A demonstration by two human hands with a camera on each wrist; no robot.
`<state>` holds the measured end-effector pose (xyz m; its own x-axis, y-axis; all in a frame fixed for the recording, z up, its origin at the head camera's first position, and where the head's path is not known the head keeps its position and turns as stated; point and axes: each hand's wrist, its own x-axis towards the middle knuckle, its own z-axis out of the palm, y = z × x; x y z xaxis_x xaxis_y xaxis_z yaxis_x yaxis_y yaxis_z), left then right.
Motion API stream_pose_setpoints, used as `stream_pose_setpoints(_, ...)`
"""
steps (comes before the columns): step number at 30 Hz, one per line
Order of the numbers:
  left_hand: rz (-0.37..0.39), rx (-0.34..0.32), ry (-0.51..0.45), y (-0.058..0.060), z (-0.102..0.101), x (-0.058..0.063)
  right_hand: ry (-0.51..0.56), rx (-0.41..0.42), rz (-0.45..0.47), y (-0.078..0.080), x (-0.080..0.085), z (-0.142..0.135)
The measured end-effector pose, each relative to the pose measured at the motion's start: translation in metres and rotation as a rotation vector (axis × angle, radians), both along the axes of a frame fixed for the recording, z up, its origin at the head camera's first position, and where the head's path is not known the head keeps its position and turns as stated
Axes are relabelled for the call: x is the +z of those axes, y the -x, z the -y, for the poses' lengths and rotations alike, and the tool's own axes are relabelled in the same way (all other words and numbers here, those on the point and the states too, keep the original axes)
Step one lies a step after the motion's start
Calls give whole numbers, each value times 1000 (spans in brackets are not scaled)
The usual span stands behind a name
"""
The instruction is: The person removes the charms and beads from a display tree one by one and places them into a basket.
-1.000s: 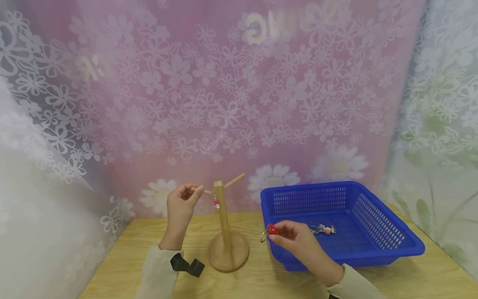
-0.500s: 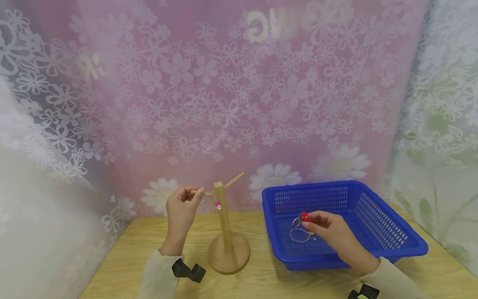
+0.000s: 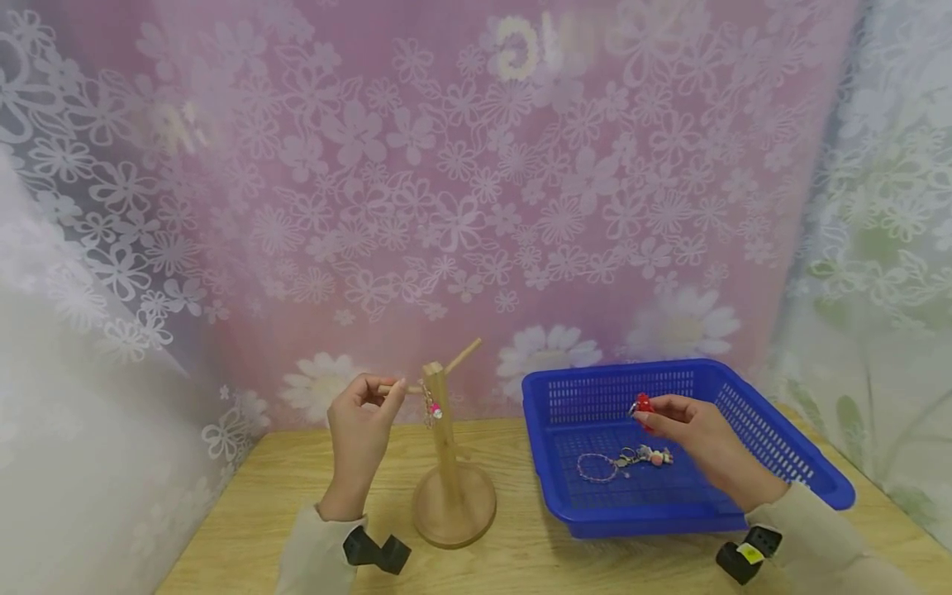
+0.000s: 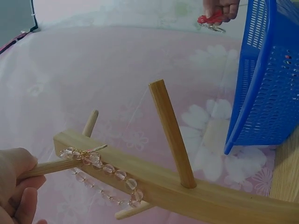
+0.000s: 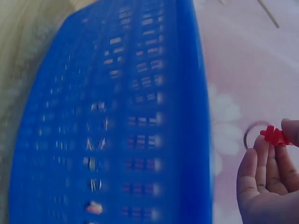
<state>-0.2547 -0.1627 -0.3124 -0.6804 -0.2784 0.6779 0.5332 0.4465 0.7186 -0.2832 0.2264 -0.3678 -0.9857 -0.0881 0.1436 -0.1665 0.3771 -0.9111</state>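
Note:
My left hand (image 3: 360, 430) pinches the end of a peg (image 4: 51, 168) on the upright wooden stand (image 3: 446, 446). A bracelet of clear pinkish beads (image 4: 108, 168) hangs on that peg, close to the post; a small pink-and-white charm (image 3: 436, 411) shows there in the head view. My right hand (image 3: 702, 434) pinches a key ring with a red charm (image 3: 644, 411), held up over the blue basket (image 3: 654, 522). The charm's shape is partly covered by the fingers; its metal ring (image 5: 246, 136) sticks out freely in the right wrist view.
Inside the basket lie a pink beaded bracelet (image 3: 597, 480) and a keychain with a small figure (image 3: 656, 456). Other pegs (image 4: 170, 133) jut from the stand. A flowered pink curtain (image 3: 476, 207) hangs behind the wooden table (image 3: 238, 504).
My right hand has carried the red key ring from the basket's left edge rightward and up over its inside. My left hand stays on the peg, almost unmoved.

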Motion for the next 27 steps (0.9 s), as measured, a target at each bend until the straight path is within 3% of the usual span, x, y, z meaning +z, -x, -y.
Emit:
stream_pose_setpoints(3,-55,20,7,2,-2,-3,-80,-27,-25,2,-1,-4)
stream_pose_setpoints(8,-80,23,8,19,5,-18,-202,-42,-63,11,-4,-15)
stream_pose_setpoints(13,-40,-6,28,28,15,-24,-296,-30,-97,24,-5,-24)
stream_pose_setpoints(20,164,-180,22,33,26,-31,-339,69,-58,31,-1,-34)
stream_pose_setpoints(27,140,-377,-53,43,37,-43,-266,102,-7,33,12,-42)
